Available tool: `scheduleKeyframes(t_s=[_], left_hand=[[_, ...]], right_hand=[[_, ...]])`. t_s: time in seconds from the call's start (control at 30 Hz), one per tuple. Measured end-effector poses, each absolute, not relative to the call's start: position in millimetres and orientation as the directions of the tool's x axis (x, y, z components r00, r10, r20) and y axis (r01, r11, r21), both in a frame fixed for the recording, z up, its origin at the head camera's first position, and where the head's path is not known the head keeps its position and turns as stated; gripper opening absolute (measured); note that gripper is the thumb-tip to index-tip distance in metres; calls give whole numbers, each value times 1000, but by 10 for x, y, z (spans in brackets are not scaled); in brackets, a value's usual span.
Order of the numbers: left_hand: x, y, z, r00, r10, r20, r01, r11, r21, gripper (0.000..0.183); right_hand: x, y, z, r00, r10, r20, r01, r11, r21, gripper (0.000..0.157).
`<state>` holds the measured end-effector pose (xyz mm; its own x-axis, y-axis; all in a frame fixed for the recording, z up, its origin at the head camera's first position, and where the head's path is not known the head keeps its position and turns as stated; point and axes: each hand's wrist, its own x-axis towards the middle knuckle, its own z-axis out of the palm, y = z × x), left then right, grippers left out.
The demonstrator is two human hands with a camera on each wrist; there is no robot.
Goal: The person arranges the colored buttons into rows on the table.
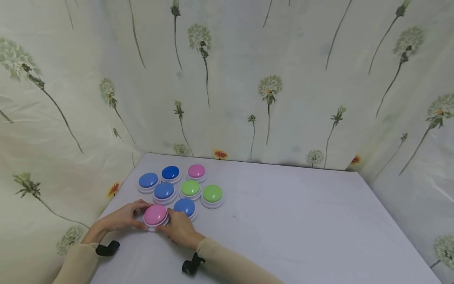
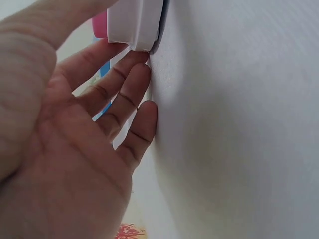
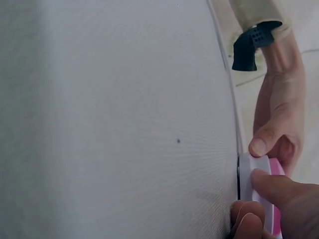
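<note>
A round push button with a pink dome and white base (image 1: 155,215) is at the near end of a cluster of similar buttons. My left hand (image 1: 122,218) grips its left side, thumb nearer me and fingers behind. From the right, my right hand (image 1: 181,228) holds the same button between thumb and fingers. In the left wrist view, the left fingertips (image 2: 142,74) meet the white base low against the table. The right wrist view shows both thumbs on the base's near side. Just beyond the right hand sits a blue button (image 1: 184,206), partly covered by it.
Behind are two more lighter blue buttons (image 1: 164,191), a dark blue one (image 1: 170,172), another pink one (image 1: 196,171) and two green ones (image 1: 213,193), standing close together. The white table (image 1: 301,221) extends far right. Dandelion-print cloth (image 1: 234,79) hangs behind and at both sides.
</note>
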<state>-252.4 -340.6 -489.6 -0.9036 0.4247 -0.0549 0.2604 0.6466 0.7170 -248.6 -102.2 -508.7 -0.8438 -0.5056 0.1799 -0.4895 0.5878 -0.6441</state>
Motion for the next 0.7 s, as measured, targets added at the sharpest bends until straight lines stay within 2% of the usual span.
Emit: scheduleKeyframes(t_s=[0.27,0.7], left_hand=[[-2512,-3433,-4947,-911,411,-27,262,629,732,65],[-2431,-3474,-4876,-914,400,-65,231,645,728,62]], right_hand=[[-2450,-1034,-5111,-867,-484,115,-376,485,-790,53],[-2388,-1051,-5048,-849,-492,191,-471,542,-696,43]])
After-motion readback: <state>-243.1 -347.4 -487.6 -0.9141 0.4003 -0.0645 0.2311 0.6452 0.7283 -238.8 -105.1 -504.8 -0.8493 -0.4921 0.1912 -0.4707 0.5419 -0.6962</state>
